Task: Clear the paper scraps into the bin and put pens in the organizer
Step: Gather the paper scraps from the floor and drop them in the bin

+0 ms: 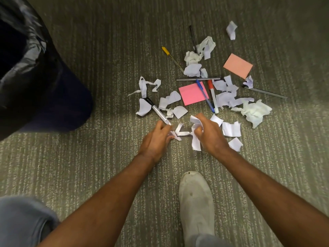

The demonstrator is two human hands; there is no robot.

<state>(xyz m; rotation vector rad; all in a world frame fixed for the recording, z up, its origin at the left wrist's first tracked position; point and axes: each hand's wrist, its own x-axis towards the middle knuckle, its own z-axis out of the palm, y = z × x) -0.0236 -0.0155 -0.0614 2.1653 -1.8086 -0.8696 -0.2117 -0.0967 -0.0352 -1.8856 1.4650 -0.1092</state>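
Underfoot, striped carpet [89, 166], scattered paper scraps [231, 129], pens [212, 96]

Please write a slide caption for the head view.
Both hands gather paper scraps beside scattered pens.

Seven pens lie on the floor: black [193, 39], yellow-capped [172, 58], blue [204, 95], red-capped [213, 96], clear-barrelled [158, 111] and two grey ones [198, 79] [265, 92]. There are two sticky notes, one pink [191, 94] and one salmon [238, 65], one black-lined bin [26, 68], two hands, and white paper scraps [255, 112] too many and overlapping to count.
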